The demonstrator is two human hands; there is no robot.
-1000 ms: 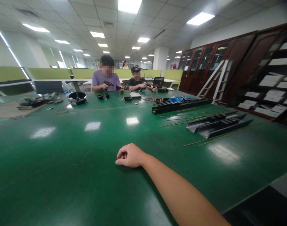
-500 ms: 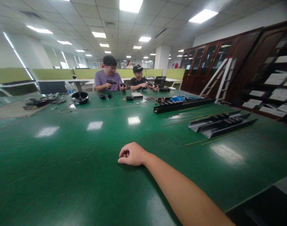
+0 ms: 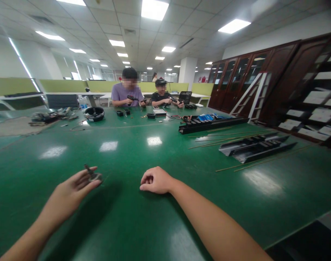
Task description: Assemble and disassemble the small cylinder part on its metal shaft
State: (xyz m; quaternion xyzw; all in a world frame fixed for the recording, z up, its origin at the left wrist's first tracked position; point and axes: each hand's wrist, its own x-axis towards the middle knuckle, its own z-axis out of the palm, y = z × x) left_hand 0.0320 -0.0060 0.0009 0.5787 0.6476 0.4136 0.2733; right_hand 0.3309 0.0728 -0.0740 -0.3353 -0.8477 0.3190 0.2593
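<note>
My left hand (image 3: 75, 185) is raised a little above the green table (image 3: 121, 224) at the left. Its thumb and fingers are closed on a small dark metal part (image 3: 94, 176) with an upright stem and a rounded, ring-like base. Motion smears its details, so its exact kind does not show. My right hand (image 3: 156, 180) rests on the tabletop near the middle, fingers curled toward the thumb around a dark gap. I see nothing held in it.
Black metal channels (image 3: 264, 150) and thin yellowish rods (image 3: 209, 142) lie at the right. Farther back are a black headset (image 3: 94, 114) and small black boxes (image 3: 150, 116). Two people sit across the table with tools. A ladder (image 3: 259, 96) stands by the cabinets.
My left hand has come into view from the lower left, carrying the small metal part. My right hand keeps its curled pose on the table. The view has shifted slightly.
</note>
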